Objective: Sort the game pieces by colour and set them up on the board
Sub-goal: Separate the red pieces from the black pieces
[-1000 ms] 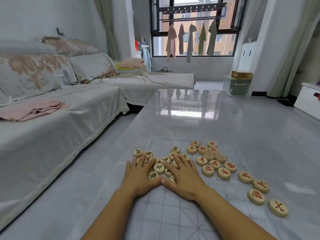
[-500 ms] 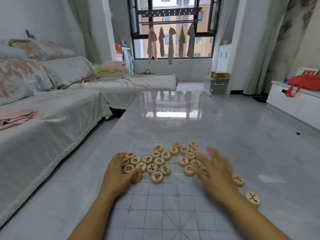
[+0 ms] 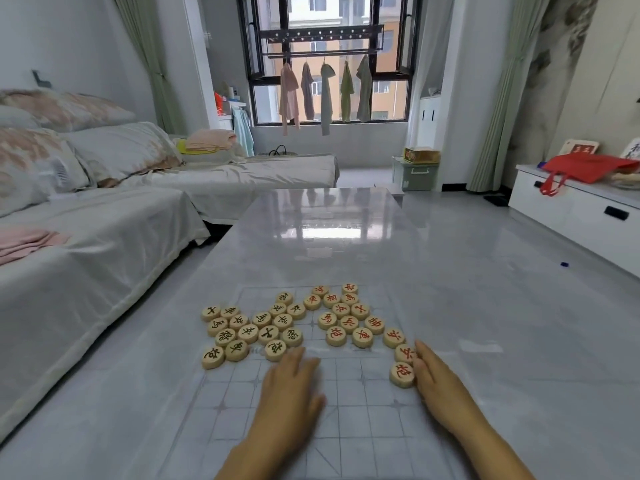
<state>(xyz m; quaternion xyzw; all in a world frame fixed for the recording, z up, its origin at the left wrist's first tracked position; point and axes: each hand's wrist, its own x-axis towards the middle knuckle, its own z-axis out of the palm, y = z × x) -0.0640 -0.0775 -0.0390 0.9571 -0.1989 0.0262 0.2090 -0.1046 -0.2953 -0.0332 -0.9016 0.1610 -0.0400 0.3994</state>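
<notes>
The game pieces (image 3: 268, 334) look light, hard, slippery; pinch their rims. The left hand (image 3: 291, 386) rests released; the right hand (image 3: 440, 382), fingers straight, touches red pieces (image 3: 401, 374).

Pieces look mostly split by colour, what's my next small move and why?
Probably sweep the right hand inward, nudging the three stray red pieces beside it toward the main red group. They lie apart from that cluster, near the right edge of the board, while the black pieces already sit together on the left.
</notes>
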